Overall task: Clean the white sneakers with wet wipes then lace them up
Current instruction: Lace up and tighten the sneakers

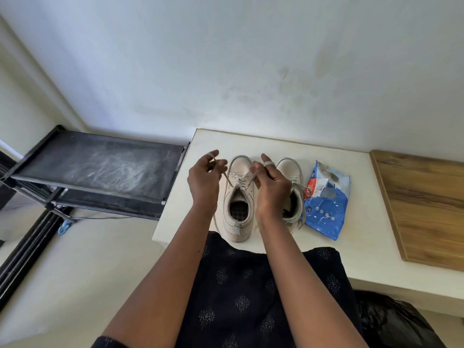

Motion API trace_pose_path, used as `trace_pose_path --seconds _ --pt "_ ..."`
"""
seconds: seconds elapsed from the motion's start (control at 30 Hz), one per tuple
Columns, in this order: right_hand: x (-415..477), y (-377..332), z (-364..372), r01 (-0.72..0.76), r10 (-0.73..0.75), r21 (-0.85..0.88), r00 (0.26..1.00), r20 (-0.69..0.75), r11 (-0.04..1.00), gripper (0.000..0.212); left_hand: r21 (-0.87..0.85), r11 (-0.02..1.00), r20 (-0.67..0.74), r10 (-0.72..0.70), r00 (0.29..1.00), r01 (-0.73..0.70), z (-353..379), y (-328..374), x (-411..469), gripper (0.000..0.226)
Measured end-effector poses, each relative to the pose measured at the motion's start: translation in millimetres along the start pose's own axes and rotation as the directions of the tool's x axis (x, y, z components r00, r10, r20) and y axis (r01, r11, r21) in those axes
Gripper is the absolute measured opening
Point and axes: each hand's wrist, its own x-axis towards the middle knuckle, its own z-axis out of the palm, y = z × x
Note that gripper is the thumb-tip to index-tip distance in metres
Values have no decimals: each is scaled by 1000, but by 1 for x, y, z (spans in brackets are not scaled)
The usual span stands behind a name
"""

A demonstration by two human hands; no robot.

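Two white sneakers stand side by side on the white counter, toes toward the wall. The heel of the left sneaker sits close to the counter's front edge, just ahead of the person's dark patterned garment. The right sneaker is partly hidden behind the right hand. Both hands hover over the left sneaker and hold its lace. The left hand has one end wrapped over its raised forefinger, with the other fingers curled. The right hand pinches the other end, with a turn of lace looped round its forefinger. The left sneaker's mouth is open and shows a dark perforated insole. A loose lace end trails down the right sneaker's outer side. That end touches the blue wet wipes pack, which lies flat just beside the right sneaker. Whether a wipe sticks out of the pack cannot be told. Bare counter lies between the pack and a wooden board at the right, and a narrower strip runs behind the toes up to the wall. The counter's left edge nearly meets a dusty black shoe rack, with pale floor below. A black bag sits low at the right.
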Motion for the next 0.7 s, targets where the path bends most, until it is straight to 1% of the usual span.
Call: trace_pose_path --seconds 0.07,0.13,0.2,0.3,0.4,0.47,0.53,0.6,0.7 --pt "0 -13 2 17 -17 22 1000 -1 1000 20 19 996 -8 84 996 -84 1 16 -2 42" --pt "-1 -27 6 20 -20 48 1000 -10 999 22 -7 993 -19 118 993 -119 4 33 -4 48" --pt "-3 -44 10 45 -44 63 999 -15 997 25 -41 990 -26 132 991 -133 7 49 -7 41" --pt "-4 -71 19 130 -130 15 991 -1 991 22 -66 985 -9 160 987 -160 12 71 -13 24" --pt "-7 -101 27 207 -205 -51 978 46 977 10 -109 974 15 201 980 -198 18 95 -22 25" --pt "-9 -120 32 266 -258 -105 963 81 958 13 -119 970 30 218 975 -213 22 107 -28 18" --pt "-11 -137 35 346 -330 -173 937 115 922 15 -102 969 40 231 972 -226 24 116 -33 12" --pt "-12 -153 37 410 -389 -229 912 134 883 13 -105 966 42 244 969 -238 26 125 -38 13" --pt "-15 -174 40 517 -491 -308 856 163 799 17 -140 954 28 273 962 -266 28 141 -43 15"
